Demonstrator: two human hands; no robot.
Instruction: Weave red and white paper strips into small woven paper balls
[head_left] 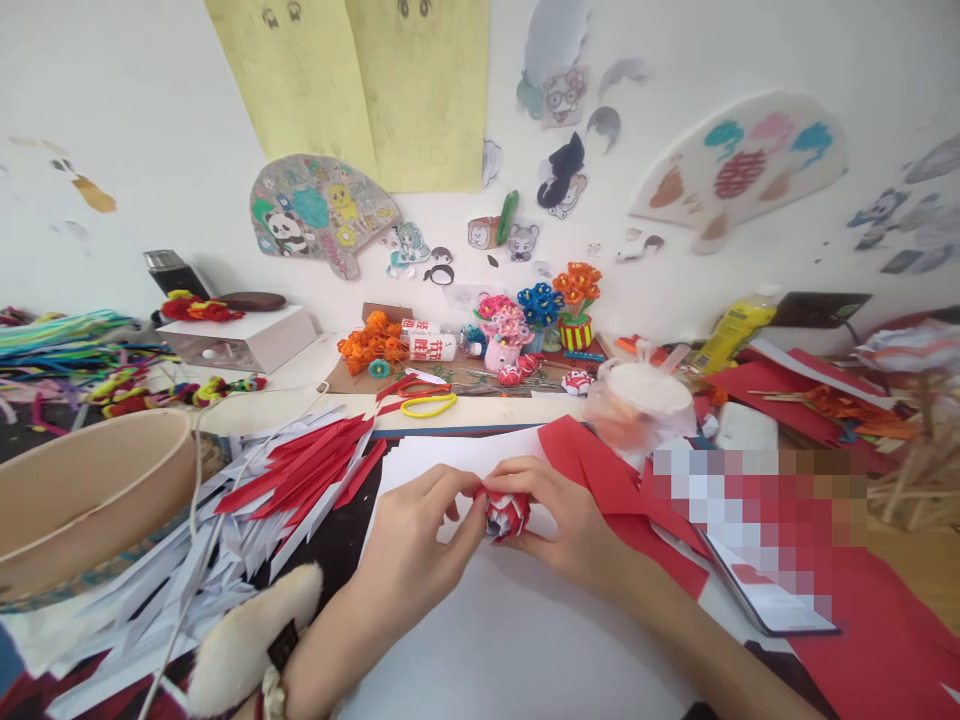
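Note:
A small red-and-white folded paper ball [507, 515] is held up over the white paper sheet [480, 630], between my two hands. My left hand [424, 530] pinches its upper left side with thumb and fingertips. On the other side, my right hand [562, 515] curls its fingers round the top and right, with the thumb below. Pleated white and red folds show on the side facing me; the fingers cover part of it. Similar red-and-white folded paper pieces [577, 382] lie farther back on the ledge.
Red and white paper strips [300, 480] spread at left beside a round tan basket [97, 500]. Yellow-handled scissors [429, 404] lie behind the sheet. Craft flowers [540, 305], a lidded cup [649, 395] and a yellow bottle [739, 325] stand along the back. Red paper [877, 620] and a tablet-like device [780, 600] lie right.

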